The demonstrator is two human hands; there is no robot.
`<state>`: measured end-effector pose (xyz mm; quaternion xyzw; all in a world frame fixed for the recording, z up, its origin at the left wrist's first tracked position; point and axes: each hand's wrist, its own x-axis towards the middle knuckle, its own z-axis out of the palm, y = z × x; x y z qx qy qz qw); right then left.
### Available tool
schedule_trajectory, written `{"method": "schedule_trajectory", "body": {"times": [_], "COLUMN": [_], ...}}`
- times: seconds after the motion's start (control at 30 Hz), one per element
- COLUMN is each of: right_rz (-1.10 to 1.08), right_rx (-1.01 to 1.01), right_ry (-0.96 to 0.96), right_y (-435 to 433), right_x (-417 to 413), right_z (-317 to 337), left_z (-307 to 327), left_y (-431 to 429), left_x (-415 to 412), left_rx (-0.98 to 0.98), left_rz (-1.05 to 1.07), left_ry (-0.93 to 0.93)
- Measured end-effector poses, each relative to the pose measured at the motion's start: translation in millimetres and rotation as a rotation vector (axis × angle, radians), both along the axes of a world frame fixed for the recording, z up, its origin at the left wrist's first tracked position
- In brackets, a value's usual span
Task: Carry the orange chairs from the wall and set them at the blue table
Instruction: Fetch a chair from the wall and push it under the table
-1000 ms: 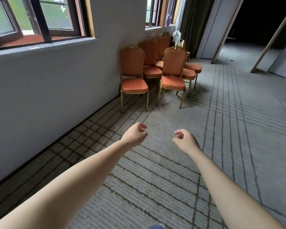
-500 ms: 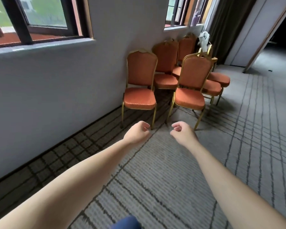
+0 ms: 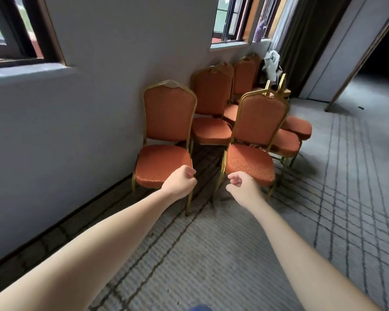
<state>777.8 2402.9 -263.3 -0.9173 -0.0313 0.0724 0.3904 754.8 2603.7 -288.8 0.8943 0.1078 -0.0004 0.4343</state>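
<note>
Several orange chairs with gold frames stand in a cluster by the white wall. The nearest left chair (image 3: 164, 140) sits against the wall, and the nearest right chair (image 3: 254, 142) stands beside it, a narrow gap between them. More orange chairs (image 3: 211, 108) line up behind. My left hand (image 3: 181, 181) is curled into a loose fist in front of the left chair's seat edge and holds nothing. My right hand (image 3: 240, 186) is curled the same way before the right chair's seat, also holding nothing. No blue table is in view.
The white wall (image 3: 88, 113) with windows runs along the left. A dark curtain (image 3: 301, 37) hangs behind the chairs, with a white cloth (image 3: 271, 61) on a chair back. Striped grey carpet (image 3: 323, 198) spreads to the right toward a dark doorway (image 3: 382, 52).
The view has closed in on the chairs, which now appear larger and just beyond my fists. Both hands stay curled and hold nothing.
</note>
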Motion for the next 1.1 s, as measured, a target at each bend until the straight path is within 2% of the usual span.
{"method": "schedule_trajectory", "body": {"times": [0.2, 0.37, 0.5, 0.67, 0.87, 1.1], "right_rz": [0.013, 0.200, 0.355, 0.532, 0.732, 0.920], "right_rx": [-0.027, -0.034, -0.095, -0.196, -0.220, -0.308], "right_ry": [0.022, 0.016, 0.021, 0.018, 0.054, 0.069], "right_y": [-12.3, 13.5, 40.8, 109.8, 199.1, 273.5], "right_x": [168.9, 336.0, 446.3, 541.0, 626.2, 696.9], "right_z": [-14.5, -17.6, -14.0, -24.3, -51.8, -64.1], "left_z": [-13.4, -15.1, -17.4, -29.5, -65.5, -82.2], "left_y": [-9.8, 2.0, 10.1, 51.3, 117.8, 160.7], "left_x": [159.8, 294.8, 368.3, 425.1, 499.9, 546.4], "left_rx": [0.005, -0.064, -0.126, -0.164, -0.168, -0.248], "left_rz": [-0.043, 0.126, 0.275, 0.464, 0.634, 0.814], "left_ry": [0.061, 0.044, 0.071, 0.105, 0.180, 0.245]}}
